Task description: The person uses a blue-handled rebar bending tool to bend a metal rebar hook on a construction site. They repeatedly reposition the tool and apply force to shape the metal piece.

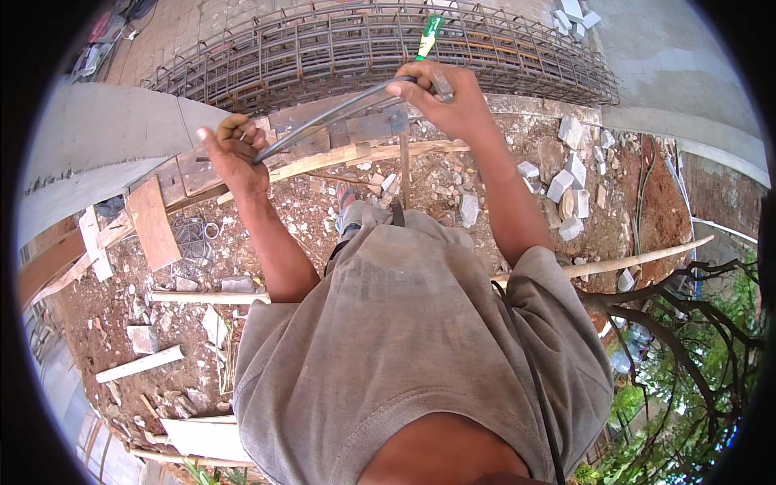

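A thin dark steel rod [331, 111] slants up from left to right between my two hands, at the height of the wooden boards. My left hand [236, 158] is closed round its lower left end, with the thumb pointing up. Round the upper right end curl the fingers of my right hand [446, 99]; a grey metal piece [441, 84] shows at these fingers, and I cannot tell whether it belongs to the rod. Just beyond the right hand is a green, bottle-like object [431, 36] with a yellowish part, seen against the rebar cage.
A long rebar cage [323, 52] lies across the far side, behind wooden boards [311, 141]. Grey concrete walls [105, 137] flank it. Broken white blocks [566, 182] and rubble litter the dirt at right. Planks [153, 226] lie at left; tree branches [679, 323] reach in at lower right.
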`<control>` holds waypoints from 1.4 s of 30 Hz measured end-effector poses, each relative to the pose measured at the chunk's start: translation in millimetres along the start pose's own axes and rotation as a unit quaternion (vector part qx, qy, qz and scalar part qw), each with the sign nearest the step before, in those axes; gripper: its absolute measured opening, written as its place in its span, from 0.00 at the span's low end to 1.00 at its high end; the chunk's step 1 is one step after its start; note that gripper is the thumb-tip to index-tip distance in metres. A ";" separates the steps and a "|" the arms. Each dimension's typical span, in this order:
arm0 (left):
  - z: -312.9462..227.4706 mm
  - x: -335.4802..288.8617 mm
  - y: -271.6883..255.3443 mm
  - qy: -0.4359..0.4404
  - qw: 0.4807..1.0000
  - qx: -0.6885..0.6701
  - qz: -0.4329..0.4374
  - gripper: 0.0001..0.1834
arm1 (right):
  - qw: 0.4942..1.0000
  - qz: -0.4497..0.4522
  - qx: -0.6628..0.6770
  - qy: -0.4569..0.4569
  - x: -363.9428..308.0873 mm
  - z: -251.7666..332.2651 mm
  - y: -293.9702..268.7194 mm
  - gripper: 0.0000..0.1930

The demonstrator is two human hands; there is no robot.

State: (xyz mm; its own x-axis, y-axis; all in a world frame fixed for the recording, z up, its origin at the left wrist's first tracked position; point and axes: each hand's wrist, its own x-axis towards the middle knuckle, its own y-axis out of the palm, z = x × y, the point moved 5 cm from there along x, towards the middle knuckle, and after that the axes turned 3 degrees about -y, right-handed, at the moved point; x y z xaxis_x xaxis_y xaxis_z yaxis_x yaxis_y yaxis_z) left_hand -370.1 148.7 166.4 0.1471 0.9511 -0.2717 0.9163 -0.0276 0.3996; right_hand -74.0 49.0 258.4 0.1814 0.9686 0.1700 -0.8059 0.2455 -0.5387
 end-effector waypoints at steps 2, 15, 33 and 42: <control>3.9 -10.1 7.1 -0.081 0.958 0.232 0.151 0.40 | 0.993 0.118 -0.019 0.001 19.8 18.2 4.8 0.18; 69.7 -30.0 100.4 -0.331 0.776 -0.060 0.534 0.68 | 0.992 0.124 -0.028 -0.015 120.8 70.1 26.1 0.29; 109.0 -158.7 113.6 -0.230 0.894 -0.172 0.343 0.81 | 0.983 0.090 0.153 -0.054 -40.7 -33.5 28.0 0.19; 115.7 -249.0 181.4 -0.114 0.929 -0.239 0.258 0.55 | 0.978 0.194 0.063 -0.035 -89.2 -29.0 -2.3 0.18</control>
State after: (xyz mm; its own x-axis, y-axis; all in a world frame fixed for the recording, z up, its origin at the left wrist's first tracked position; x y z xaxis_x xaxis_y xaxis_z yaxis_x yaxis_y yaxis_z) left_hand -197.4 -128.7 205.2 0.6457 0.7580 -0.0921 0.4392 -0.2700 0.8569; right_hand -72.0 -36.8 220.5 -0.1864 0.9820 0.0315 -0.8702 -0.1502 -0.4693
